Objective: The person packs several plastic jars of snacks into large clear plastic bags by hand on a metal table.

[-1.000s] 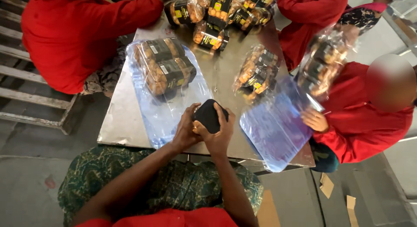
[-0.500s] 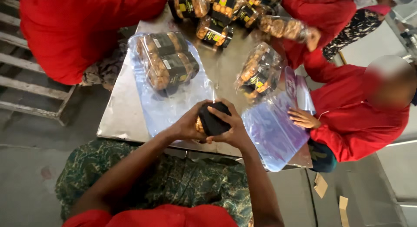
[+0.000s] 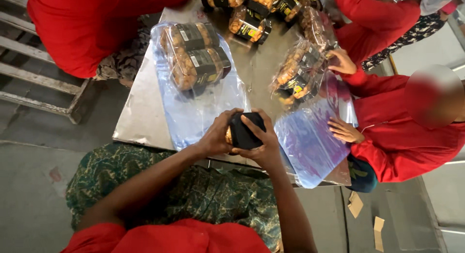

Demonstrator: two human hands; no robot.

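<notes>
steel table [image 3: 140, 117]: clear plastic bags [image 3: 193, 112], black-lidded snack jars [image 3: 247, 25] lying on it.

Both bare forearms reach up to frame centre; the left hand [image 3: 215, 139] and right hand [image 3: 261, 147] curl together, fingers closed.

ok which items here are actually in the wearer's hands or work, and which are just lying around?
In hand:
- jar with black lid, gripped by left hand and right hand
- clear plastic bag just beyond, with two jars inside

Lying about:
- loose jars at the table's far end
- cardboard scraps on the floor
- co-worker's bag
</notes>
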